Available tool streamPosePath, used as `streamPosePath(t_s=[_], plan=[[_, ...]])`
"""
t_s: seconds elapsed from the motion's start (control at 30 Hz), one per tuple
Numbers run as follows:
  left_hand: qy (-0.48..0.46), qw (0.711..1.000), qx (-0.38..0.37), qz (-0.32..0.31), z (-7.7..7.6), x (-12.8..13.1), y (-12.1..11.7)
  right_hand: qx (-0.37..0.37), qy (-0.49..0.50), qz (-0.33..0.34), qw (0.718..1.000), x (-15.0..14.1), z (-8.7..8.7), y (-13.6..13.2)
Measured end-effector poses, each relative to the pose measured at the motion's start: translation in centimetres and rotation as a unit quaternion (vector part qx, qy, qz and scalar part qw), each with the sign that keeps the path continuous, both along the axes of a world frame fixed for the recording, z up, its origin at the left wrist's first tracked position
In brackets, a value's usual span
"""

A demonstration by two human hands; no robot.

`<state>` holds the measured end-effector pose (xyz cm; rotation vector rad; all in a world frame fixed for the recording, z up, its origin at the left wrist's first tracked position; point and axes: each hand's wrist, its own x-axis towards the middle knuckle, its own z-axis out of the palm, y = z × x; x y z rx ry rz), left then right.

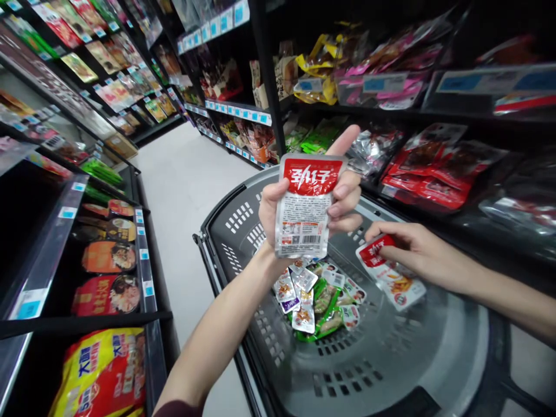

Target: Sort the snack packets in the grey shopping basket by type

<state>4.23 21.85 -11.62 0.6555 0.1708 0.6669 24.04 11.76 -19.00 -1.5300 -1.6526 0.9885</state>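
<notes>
My left hand [347, 200] grips a red and silver snack packet [305, 211] above the basket, its printed back facing me and its lettering upside down. The index finger points out past the packet's top corner. To the right, my right hand [406, 243] pinches a second snack packet [397, 281], red and white with a food picture, by its upper end. Below both hands is a grey plastic basket [347, 365] with slotted walls. Inside lie several small silver sachets [304, 317] and green-edged snack packs [325, 310].
Shelves with red snack bags [443, 168] and yellow bags [319, 61] stand close on the right. A left shelf holds boxed bowls [108, 258] and a large yellow-red bag [104, 370]. Between them a pale aisle floor [178, 174] runs toward more stocked shelves.
</notes>
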Motion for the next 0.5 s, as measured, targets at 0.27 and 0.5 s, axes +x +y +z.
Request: streamPosePath(t_s=[0.27,0.5], plan=[[0.043,0.998,-0.033,0.02,-0.9,-0.3,0.43,-0.005,-0.005,-0.001,1.0,0.05,-0.15,-0.01],[0.058,0.998,-0.032,0.018,-0.72,-0.31,0.32,-0.001,-0.007,0.0,1.0,-0.2,0.21,-0.07]])
